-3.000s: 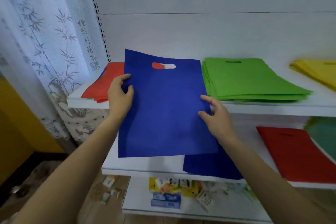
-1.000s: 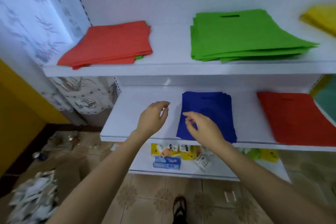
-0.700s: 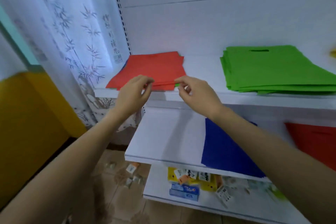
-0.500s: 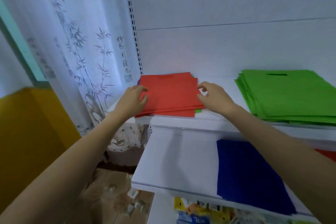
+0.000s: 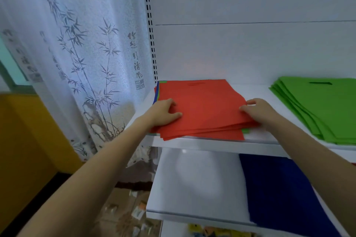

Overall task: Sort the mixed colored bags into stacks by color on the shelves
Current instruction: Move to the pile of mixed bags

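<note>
The right hand [image 5: 258, 111] pinches the right edge of the mixed pile [image 5: 202, 106] on the upper shelf [image 5: 212, 145]; the left hand [image 5: 163, 113] lies bent-fingered on its left edge, grip closure not determinable. Sheets are thin, flat, matte fabric, red uppermost, with a green corner [image 5: 246, 131] just below the right grip. Risk: limp layers cling, so a lift may take several or drag the pile off the shelf front.

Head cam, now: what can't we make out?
Head view:
- Mixed pile: colours below the red top hidden; only blue, green slivers show.
- Green stack: cut by right edge.
- Blue bags: partly behind right forearm.
- Left hand, right hand: grip unclear.
- Bottom-shelf items: blurred, cut by bottom edge.
</note>
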`<state>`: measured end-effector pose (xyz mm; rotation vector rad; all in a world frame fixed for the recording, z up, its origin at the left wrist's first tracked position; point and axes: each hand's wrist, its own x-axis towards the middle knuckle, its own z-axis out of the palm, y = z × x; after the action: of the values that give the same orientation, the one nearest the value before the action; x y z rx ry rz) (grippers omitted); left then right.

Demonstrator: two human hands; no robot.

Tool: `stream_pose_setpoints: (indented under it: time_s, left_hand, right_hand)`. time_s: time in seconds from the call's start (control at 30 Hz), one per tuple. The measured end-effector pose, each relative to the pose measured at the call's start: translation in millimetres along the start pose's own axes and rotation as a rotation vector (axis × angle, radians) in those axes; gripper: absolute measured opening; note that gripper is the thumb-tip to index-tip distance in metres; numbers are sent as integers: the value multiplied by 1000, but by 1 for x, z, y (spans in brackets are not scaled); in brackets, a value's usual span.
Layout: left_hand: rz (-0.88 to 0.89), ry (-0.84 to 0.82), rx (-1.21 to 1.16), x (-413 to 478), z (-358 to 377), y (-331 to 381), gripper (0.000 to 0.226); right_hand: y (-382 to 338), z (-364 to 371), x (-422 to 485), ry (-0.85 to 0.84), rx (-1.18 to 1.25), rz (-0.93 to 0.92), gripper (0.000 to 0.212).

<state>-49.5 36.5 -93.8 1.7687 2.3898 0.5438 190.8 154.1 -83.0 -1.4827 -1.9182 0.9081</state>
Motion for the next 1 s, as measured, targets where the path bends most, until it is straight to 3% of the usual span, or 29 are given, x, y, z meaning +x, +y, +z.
stream_pose_setpoints:
  time_s: [0.2, 0.43, 0.57, 0.83, 1.0]
  left_hand:
    - [-81, 40, 19, 9, -3, -15, 57]
    - [-17, 6, -47, 12, 3, -3, 50]
    - [-65, 43, -160, 12, 7, -2, 60]
    - [-191, 114, -69, 36, 10, 10, 58]
    - [-208, 145, -278, 59, 17, 10, 40]
  right_hand:
    - [6, -3, 4, -41, 77, 73, 53]
    - [6, -10, 9, -41, 169, 134, 42]
    - [13, -20, 8, -82, 222, 182, 48]
    - [28, -18, -12, -61, 14, -40, 59]
    - [35, -8, -30, -3, -31, -179, 67]
